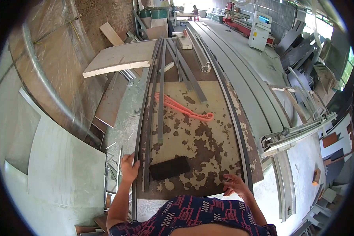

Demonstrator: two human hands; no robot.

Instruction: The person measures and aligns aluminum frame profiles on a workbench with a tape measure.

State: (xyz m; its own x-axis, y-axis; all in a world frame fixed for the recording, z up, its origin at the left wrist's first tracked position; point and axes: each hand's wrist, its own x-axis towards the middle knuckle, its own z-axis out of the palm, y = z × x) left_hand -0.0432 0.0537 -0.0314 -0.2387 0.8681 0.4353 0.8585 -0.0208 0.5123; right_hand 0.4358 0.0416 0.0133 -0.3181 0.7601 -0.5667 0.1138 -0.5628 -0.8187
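Note:
My left hand [129,168] is at the left edge of the worktable, thumb over a long dark metal bar [135,196] and fingers curled down its outer side. My right hand [235,185] hovers near the table's right side with fingers apart and nothing in them, close to another long dark bar [244,165]. Between my hands, nearer the left, a black phone-like rectangle [170,168] lies flat on the patchy brown and tan tabletop [208,145]. Further up, an orange-red plastic strip with a looped end [185,110] lies slantwise beside a thin grey bar [161,106].
Several grey bars [190,74] lie at the table's far end, near a pale metal profile [200,51]. A thick white-edged board [122,59] stands to the left. Long grey rails [240,74] run along the right. A machine cabinet [259,31] and a distant person [195,11] are behind.

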